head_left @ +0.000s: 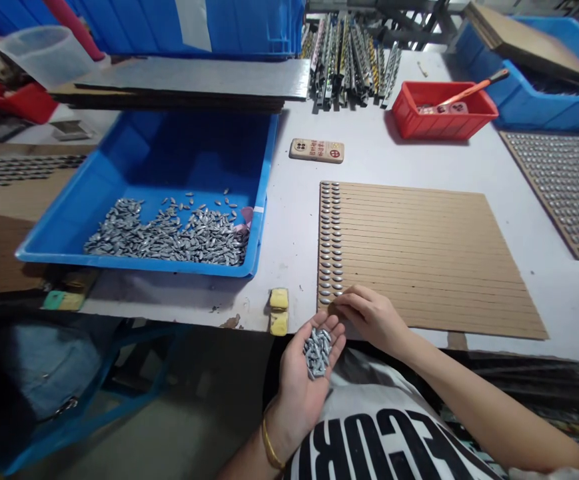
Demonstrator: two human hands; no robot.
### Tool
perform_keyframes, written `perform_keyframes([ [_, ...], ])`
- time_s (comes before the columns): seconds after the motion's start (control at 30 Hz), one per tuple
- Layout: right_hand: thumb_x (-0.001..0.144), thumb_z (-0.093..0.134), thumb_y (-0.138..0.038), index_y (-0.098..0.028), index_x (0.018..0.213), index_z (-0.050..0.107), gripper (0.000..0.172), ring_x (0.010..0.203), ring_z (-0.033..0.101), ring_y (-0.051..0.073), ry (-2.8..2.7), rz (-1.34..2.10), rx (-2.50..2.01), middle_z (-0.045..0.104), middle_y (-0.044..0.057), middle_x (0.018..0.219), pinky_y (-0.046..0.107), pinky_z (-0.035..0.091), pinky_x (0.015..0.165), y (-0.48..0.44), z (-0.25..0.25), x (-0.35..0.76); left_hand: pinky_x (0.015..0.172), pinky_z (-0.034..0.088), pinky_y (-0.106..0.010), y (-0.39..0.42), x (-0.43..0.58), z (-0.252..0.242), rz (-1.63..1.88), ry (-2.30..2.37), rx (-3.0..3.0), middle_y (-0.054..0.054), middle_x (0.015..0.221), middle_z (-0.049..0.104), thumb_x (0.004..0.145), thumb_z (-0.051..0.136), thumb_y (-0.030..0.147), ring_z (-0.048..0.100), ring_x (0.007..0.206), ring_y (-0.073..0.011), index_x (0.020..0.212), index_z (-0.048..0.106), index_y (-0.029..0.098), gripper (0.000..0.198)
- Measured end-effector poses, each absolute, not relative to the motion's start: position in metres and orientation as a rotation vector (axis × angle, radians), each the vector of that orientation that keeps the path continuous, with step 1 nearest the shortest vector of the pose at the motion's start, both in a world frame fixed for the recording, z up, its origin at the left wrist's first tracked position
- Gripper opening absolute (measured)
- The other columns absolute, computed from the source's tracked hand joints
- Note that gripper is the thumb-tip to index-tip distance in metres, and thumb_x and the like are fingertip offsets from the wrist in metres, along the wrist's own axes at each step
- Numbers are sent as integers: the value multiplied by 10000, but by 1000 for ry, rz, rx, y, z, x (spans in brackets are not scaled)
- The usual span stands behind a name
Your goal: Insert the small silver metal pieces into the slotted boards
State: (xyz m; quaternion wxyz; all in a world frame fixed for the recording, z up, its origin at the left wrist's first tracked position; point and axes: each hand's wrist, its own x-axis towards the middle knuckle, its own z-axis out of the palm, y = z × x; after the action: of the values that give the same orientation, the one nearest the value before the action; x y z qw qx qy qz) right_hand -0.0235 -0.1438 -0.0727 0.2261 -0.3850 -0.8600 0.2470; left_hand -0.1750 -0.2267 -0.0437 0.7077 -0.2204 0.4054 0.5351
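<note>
Head view: left hand [294,400] is cupped palm-up, half open, so that a heap of grey metal pellets [318,353] is contained. Right hand [372,319] is nearly closed against the near-left corner of a grooved cardboard sheet [429,260] just ahead; any pinched pellet is hidden. Seated pellets [330,247] are lined along the sheet's left edge. Blue plastic tray [264,173] stands forward-left of both hands.

head-worn view, forward and down onto left hand [304,380] and right hand [374,320]
</note>
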Motion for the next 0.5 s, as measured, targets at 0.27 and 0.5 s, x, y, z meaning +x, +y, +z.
perform_keyframes([
  [0.27,938,471,-179,-204,982,638,175,781,601,142,-2512,545,-1086,620,53,883,241,499,680,-140,-73,-19,949,498,-381,-227,-176,-44,1184,883,-494,-157,1061,694,854,547,203,667,994,-241,1059,640,92,251],
  [0.5,893,512,-138,-187,962,652,163,802,578,154,-2585,355,-1022,603,67,871,229,492,655,-145,-72,-21,961,493,-392,-228,-175,-46,1194,885,-492,-150,1090,690,854,549,203,654,1032,-238,1069,647,106,255],
])
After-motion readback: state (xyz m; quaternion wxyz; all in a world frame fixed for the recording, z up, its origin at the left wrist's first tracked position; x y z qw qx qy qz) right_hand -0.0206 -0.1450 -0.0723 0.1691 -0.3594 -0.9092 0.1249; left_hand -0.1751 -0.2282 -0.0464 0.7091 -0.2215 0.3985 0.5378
